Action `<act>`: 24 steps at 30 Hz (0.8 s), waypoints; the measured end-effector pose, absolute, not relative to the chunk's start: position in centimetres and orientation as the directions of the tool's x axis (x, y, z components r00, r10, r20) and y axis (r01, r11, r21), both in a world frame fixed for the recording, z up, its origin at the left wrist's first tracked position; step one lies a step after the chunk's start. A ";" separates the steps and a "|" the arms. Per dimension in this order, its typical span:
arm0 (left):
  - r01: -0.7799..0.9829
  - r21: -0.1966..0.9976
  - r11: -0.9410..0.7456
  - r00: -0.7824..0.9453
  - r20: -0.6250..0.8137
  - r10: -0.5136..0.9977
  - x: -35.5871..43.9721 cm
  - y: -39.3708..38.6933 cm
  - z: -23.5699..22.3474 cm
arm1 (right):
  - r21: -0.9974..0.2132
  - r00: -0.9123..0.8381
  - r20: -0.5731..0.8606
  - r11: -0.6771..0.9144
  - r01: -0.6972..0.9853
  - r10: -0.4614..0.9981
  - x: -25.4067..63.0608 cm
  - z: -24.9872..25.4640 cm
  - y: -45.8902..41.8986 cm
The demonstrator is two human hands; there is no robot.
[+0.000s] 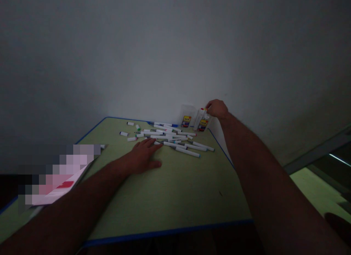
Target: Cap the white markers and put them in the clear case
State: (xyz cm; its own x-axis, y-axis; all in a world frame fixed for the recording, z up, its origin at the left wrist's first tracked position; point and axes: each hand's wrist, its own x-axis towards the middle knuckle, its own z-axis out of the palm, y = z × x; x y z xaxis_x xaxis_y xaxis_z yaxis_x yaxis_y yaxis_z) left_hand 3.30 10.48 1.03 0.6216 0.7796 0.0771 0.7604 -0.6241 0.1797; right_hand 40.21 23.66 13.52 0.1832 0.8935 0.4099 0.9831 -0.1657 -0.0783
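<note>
A pale yellow-green worktop with a smooth, faintly grained surface and a narrow blue edging fills the lower middle of the frame, set against a matte grey wall. At the centre lies a loose, criss-crossed heap of slim white stick-shaped markers, smooth-barrelled, some with coloured tips or bands. Left of the heap are short white cylinders with dark or green ends, shaped like caps. The left hand is open, palm down and fingers spread, its fingertips at the lower left of the heap; whether they press on a marker is unclear. Right of centre, the right hand bends its fingers over the top of a clear boxy plastic container with a yellow, red and dark label, white shapes and red and yellow ends showing inside; what it grips, if anything, cannot be told. Just left of that stands a similar see-through upright container. At the lower left lies a flat pink-and-white sheet with a red patch, partly masked by square blocks.
</note>
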 end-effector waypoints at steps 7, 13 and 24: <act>0.757 0.188 -0.625 0.619 0.100 0.779 3.2 10.7 0.6 | -0.074 0.193 0.403 -0.179 0.981 0.895 40.4 13.4 23.8; 0.764 0.179 -0.620 0.616 0.085 0.783 3.2 10.7 0.6 | -0.060 0.204 0.388 -0.196 0.979 0.899 40.2 13.4 23.8; 0.761 0.193 -0.620 0.615 0.091 0.783 3.2 10.6 0.8 | -0.051 0.179 0.394 -0.173 0.984 0.902 40.0 13.5 23.7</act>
State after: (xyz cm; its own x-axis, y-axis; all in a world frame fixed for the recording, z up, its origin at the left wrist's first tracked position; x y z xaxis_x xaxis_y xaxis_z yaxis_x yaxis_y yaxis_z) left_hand 3.23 10.56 0.76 0.6150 0.7833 0.0908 0.7607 -0.6196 0.1934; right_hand 40.02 23.66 13.48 0.1788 0.9017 0.3938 0.9836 -0.1727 -0.0511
